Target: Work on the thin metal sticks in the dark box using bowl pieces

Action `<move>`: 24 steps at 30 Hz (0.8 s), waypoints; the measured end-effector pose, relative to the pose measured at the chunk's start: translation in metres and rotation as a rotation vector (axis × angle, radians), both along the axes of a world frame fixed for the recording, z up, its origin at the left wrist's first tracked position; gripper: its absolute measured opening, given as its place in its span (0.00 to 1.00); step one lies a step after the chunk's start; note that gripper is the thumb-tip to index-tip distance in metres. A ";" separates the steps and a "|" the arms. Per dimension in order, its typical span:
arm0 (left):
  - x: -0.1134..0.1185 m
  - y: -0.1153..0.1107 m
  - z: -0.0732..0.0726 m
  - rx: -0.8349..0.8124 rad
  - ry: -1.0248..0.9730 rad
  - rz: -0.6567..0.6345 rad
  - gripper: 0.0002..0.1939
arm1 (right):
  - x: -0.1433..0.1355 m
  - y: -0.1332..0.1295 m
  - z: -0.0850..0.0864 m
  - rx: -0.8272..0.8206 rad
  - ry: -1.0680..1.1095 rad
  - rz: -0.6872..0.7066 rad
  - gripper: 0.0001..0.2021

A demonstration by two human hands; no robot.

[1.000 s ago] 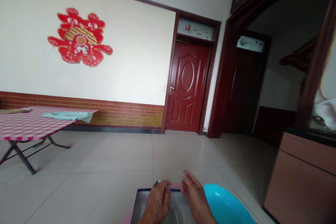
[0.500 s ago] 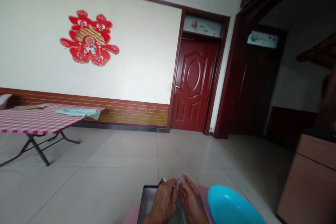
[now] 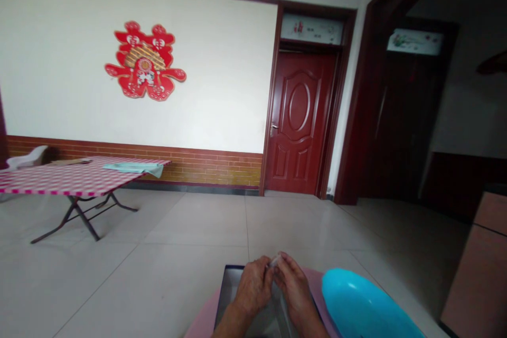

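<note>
My left hand [image 3: 254, 284] and my right hand [image 3: 292, 282] meet at the bottom centre, fingers closed around a small whitish, clear-looking object [image 3: 274, 261] held between the fingertips. What exactly it is cannot be made out. Both hands are above a shallow dark-rimmed box [image 3: 226, 288] with a pale inside. Something strip-like and pale shows below the hands, in or over the box. A bright blue oval basin [image 3: 362, 301] lies just right of the box, on the same pink round surface [image 3: 206, 319].
A folding table [image 3: 75, 182] with a pink checked cover stands at the left, a light green cloth [image 3: 132, 168] on it. Beyond the tiled floor is a red door [image 3: 299, 121]. A brownish cabinet [image 3: 477, 269] stands at the right edge.
The view has shifted, so the room sits differently in the picture. Both hands appear slightly higher and further right, still together on the small object. The pale box contents show a little more.
</note>
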State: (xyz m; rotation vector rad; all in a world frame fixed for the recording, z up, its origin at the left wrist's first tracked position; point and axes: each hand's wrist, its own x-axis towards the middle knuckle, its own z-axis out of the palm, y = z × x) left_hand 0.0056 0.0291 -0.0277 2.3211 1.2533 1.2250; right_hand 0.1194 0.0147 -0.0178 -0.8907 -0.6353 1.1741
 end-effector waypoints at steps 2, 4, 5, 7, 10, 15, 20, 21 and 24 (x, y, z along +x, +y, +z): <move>0.000 0.000 0.000 -0.005 0.008 -0.006 0.11 | 0.000 0.001 -0.001 -0.004 -0.001 0.002 0.26; -0.001 -0.001 0.002 -0.008 0.015 -0.005 0.11 | 0.000 0.001 -0.001 -0.005 -0.004 0.006 0.26; -0.001 -0.001 0.003 -0.010 0.019 -0.003 0.11 | 0.001 0.001 -0.001 -0.005 -0.008 0.007 0.26; -0.001 -0.003 0.006 -0.014 0.031 0.003 0.11 | 0.001 0.001 -0.001 -0.010 -0.023 0.001 0.25; -0.001 -0.008 0.012 -0.027 0.056 -0.008 0.12 | 0.002 0.001 0.000 -0.002 -0.055 -0.034 0.24; -0.002 -0.008 0.012 -0.039 0.041 -0.044 0.16 | 0.006 0.008 0.002 -0.050 -0.216 -0.250 0.24; -0.003 -0.003 0.010 0.023 0.085 -0.095 0.18 | 0.050 0.022 0.020 -0.186 -0.571 -0.412 0.19; -0.003 -0.004 0.012 0.023 0.100 -0.103 0.18 | 0.067 0.021 0.025 -0.207 -0.652 -0.410 0.17; -0.002 -0.007 0.015 0.020 0.121 -0.118 0.18 | 0.121 0.007 0.035 -0.284 -0.967 -0.354 0.08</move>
